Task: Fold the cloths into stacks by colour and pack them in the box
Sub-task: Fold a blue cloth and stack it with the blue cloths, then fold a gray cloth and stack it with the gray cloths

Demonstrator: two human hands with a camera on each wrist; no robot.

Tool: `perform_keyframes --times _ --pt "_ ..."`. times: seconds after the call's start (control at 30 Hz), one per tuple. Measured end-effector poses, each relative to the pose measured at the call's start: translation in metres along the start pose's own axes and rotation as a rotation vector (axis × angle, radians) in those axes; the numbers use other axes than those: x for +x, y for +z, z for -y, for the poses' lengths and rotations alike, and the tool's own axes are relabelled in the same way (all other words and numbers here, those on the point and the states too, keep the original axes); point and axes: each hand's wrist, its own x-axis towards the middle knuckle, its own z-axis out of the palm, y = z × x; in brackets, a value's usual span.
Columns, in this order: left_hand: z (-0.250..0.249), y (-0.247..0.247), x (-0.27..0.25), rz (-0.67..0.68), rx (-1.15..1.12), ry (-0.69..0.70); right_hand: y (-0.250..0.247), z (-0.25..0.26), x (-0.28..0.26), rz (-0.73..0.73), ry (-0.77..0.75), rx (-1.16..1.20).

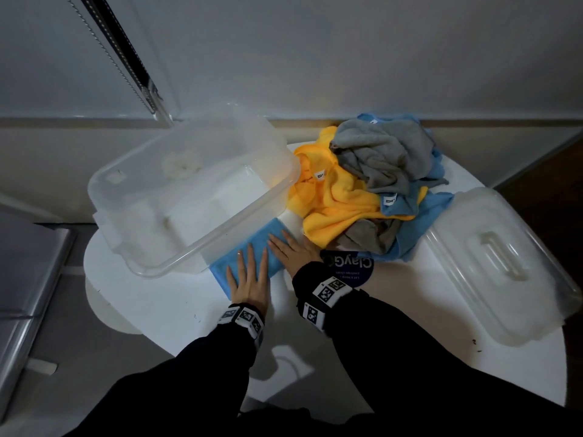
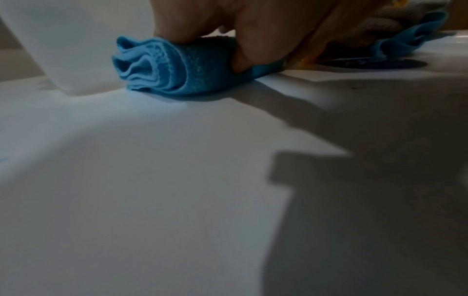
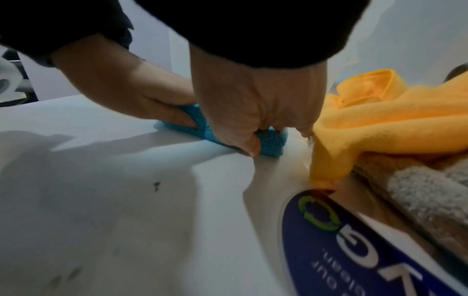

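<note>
A folded blue cloth (image 1: 260,237) lies on the round white table (image 1: 176,310), against the front side of the clear plastic box (image 1: 220,231). My left hand (image 1: 249,275) lies flat on the cloth's near end with straight fingers. My right hand (image 1: 295,252) presses its far end, also flat. In the left wrist view the blue cloth (image 2: 177,66) shows its layered folded edge under my fingers (image 2: 253,30). In the right wrist view my right hand (image 3: 253,104) and left hand (image 3: 121,84) both bear down on the blue cloth (image 3: 271,144).
A loose pile of yellow cloth (image 1: 334,200), grey cloth (image 1: 381,156) and blue cloth (image 1: 419,212) lies at the back right. The box's clear lid (image 1: 492,263) rests on the table's right side. A dark blue sticker (image 1: 350,269) sits beside my right wrist.
</note>
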Motion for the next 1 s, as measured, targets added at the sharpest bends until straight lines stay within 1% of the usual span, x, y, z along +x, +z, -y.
perform_keyframes --times 0.03,0.07,0.13,0.17,0.2,0.23,0.27,0.3,0.33,0.4,0.47,0.5,0.57,0.63,0.67,0.7,0.73,0.77,0.83,0.93,0.97,1.0 --pt "0.000 0.001 0.000 0.012 0.001 0.006 -0.006 -0.002 -0.004 0.003 -0.026 0.020" --pt "0.001 0.001 0.001 0.039 0.002 -0.012 -0.012 -0.006 -0.009 -0.029 -0.045 0.039" --pt "0.000 -0.002 0.003 0.107 0.005 -0.055 -0.019 -0.018 -0.024 -0.142 -0.073 0.142" --pt "-0.001 -0.003 0.005 0.110 0.008 -0.072 -0.019 -0.026 -0.031 -0.272 -0.091 0.201" --pt "0.000 -0.002 0.006 0.106 0.015 -0.089 -0.020 -0.035 -0.039 -0.442 -0.085 0.220" --pt "0.000 -0.001 0.007 0.121 0.033 -0.094 -0.018 -0.048 -0.046 -0.575 -0.046 0.243" --pt "0.000 0.000 0.008 0.135 0.058 -0.091 -0.016 -0.065 -0.055 -0.659 0.034 0.221" --pt "-0.001 0.000 0.008 0.146 0.071 -0.087 -0.014 -0.083 -0.062 -0.691 0.120 0.208" --pt "-0.004 0.000 0.008 0.149 0.080 -0.084 -0.013 -0.101 -0.069 -0.682 0.211 0.231" --pt "-0.008 -0.001 0.008 0.137 0.080 -0.083 -0.018 -0.136 -0.079 -0.739 0.419 0.370" --pt "-0.013 -0.002 0.008 0.133 0.074 -0.088 -0.023 -0.165 -0.086 -0.824 0.666 0.475" --pt "-0.017 -0.004 0.008 0.138 0.079 -0.097 -0.024 -0.176 -0.089 -0.780 0.760 0.522" --pt "-0.027 -0.009 0.008 0.155 0.076 -0.108 -0.025 -0.191 -0.093 -0.592 0.853 0.668" --pt "-0.042 -0.018 0.011 0.153 0.019 -0.110 -0.021 -0.203 -0.091 -0.403 0.810 0.833" --pt "-0.051 -0.022 0.012 0.135 -0.021 -0.107 -0.021 -0.206 -0.090 -0.356 0.769 0.893" --pt "-0.060 -0.027 0.013 0.111 -0.062 -0.099 -0.022 -0.209 -0.088 -0.340 0.740 0.945" --pt "-0.069 -0.034 0.016 0.078 -0.103 -0.082 -0.024 -0.210 -0.088 -0.370 0.725 0.997" --pt "-0.079 -0.041 0.021 0.038 -0.145 -0.046 -0.025 -0.210 -0.089 -0.434 0.716 1.053" --pt "-0.097 -0.058 0.035 -0.066 -0.233 0.079 -0.030 -0.211 -0.095 -0.604 0.712 1.196" --pt "-0.131 -0.095 0.060 -0.220 -0.375 0.275 -0.049 -0.216 -0.116 -0.923 0.671 1.377" --pt "-0.145 -0.109 0.068 -0.263 -0.427 0.320 -0.058 -0.218 -0.124 -0.983 0.643 1.399" --pt "-0.158 -0.124 0.075 -0.306 -0.477 0.360 -0.069 -0.220 -0.135 -1.011 0.590 1.411"
